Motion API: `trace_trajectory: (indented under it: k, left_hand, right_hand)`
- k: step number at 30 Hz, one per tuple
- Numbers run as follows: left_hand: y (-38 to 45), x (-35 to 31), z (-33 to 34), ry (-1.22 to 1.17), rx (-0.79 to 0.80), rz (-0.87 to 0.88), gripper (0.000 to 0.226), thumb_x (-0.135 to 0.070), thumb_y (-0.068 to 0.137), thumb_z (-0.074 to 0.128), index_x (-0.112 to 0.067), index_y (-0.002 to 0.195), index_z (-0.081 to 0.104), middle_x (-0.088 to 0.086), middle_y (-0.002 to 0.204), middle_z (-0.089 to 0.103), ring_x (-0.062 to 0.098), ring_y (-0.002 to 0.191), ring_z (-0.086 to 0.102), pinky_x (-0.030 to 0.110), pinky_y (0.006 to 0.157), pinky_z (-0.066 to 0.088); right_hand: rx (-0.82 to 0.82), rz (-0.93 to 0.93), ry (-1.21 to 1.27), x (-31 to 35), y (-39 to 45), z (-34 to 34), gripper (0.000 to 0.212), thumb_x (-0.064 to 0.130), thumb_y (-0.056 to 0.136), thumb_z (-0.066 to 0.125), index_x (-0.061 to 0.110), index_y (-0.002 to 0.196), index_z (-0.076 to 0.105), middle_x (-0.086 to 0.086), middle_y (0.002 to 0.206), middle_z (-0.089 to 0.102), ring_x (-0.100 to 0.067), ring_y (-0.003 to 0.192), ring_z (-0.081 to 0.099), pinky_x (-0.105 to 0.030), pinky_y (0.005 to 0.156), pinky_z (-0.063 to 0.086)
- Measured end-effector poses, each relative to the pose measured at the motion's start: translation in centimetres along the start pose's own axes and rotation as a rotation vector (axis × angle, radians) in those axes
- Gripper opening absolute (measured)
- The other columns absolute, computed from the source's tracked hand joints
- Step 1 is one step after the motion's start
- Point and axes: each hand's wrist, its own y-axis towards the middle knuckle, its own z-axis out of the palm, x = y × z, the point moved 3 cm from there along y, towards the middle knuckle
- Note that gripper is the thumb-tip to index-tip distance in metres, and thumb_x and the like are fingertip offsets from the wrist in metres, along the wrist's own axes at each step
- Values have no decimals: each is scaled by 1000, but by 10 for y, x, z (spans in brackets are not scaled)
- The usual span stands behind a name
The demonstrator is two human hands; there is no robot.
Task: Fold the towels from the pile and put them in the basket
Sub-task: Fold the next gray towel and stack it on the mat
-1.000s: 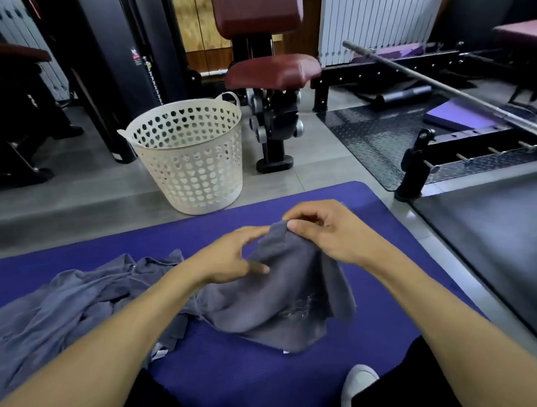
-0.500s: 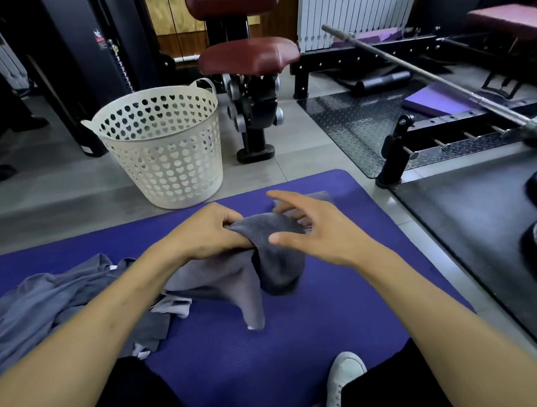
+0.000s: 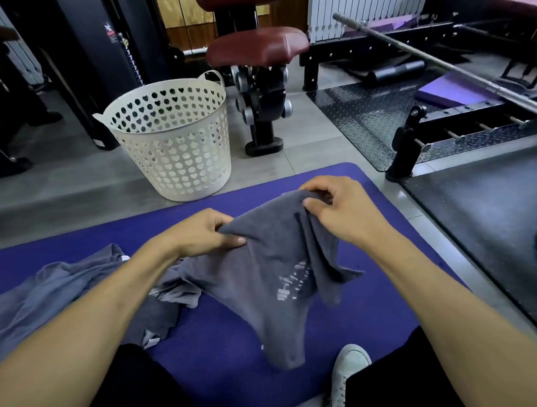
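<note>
Head camera view, looking down at a person seated on a purple mat point(image 3: 226, 357). Both hands hold up one grey towel point(image 3: 274, 275) above the mat. The left hand point(image 3: 204, 232) pinches its upper left edge, fingers curled round the cloth; the right hand point(image 3: 340, 208) pinches the upper right edge between thumb and fingertips. The towel hangs crumpled, pale lettering showing. A pile of grey towels point(image 3: 62, 297) lies on the mat to the left. A white perforated basket point(image 3: 175, 139) stands on the floor beyond the mat.

Matt cloth towel point(image 3: 274, 275) — perforated plastic basket point(image 3: 175, 146).
</note>
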Motion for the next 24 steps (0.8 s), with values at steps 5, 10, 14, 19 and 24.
trace_trajectory:
  k: [5,10,14,19,24]
  left_hand:
    - [-15,-30,-7,-347,-151,76,17,-22,81,79,-8,89,74,6,73,71,7,69,62,19,64,49]
    - [-32,-41,-7,-459,-95,138,28,-26,73,85,-11,93,75,8,83,75,10,75,68,18,65,52]
    - [-30,-24,5,-467,62,114,26,-20,79,81,-9,100,71,13,100,74,18,91,69,27,83,55]
    - [-3,22,31,-129,169,19,13,-18,88,74,-22,100,71,-5,98,74,10,92,67,39,96,53]
    - [17,38,40,-57,13,-7,29,-37,83,77,-39,108,62,-10,113,66,7,107,62,41,99,51]
  right_hand:
    - [198,-114,-86,12,-7,17,56,21,87,67,24,141,51,10,136,57,-5,124,48,-6,94,30]
    - [141,-155,20,24,-7,25,13,22,87,72,19,99,73,9,86,72,-8,82,65,-28,81,52]
    - [1,-125,152,23,-8,9,17,7,90,65,19,80,72,19,69,67,0,67,61,-17,71,48]
    - [-88,-125,190,25,-12,2,20,4,91,62,19,82,73,21,71,66,5,69,60,-9,69,43]
    - [-169,-62,339,11,-9,-19,34,1,92,60,31,79,67,8,76,68,-2,68,61,-20,69,51]
